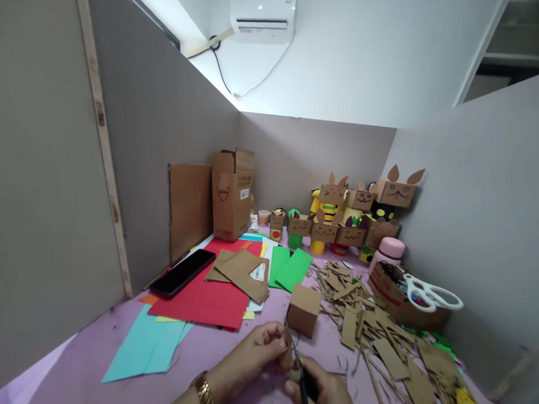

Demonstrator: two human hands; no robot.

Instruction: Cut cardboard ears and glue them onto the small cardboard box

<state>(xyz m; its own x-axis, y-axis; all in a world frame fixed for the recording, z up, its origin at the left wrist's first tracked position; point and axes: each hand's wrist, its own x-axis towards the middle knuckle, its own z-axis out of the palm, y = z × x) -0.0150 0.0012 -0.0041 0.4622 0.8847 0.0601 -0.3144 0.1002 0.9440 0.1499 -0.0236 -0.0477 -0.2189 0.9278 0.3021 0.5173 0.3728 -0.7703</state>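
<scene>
My left hand (264, 346) pinches a small piece of brown cardboard (285, 358) between thumb and fingers. In my right hand (325, 389) is a pair of black-handled scissors (304, 384), its blades up against the cardboard piece. Part of that piece is hidden behind my fingers. Just beyond the hands sits a small closed brown cardboard box (304, 310).
Cardboard scraps (371, 328) lie spread on the right, near a cardboard box (388, 295) with white scissors (430, 293). Red paper (201, 301), a black phone (183, 272) and green sheets (293, 268) lie left and ahead. Cardboard animal figures (326, 229) stand at the back.
</scene>
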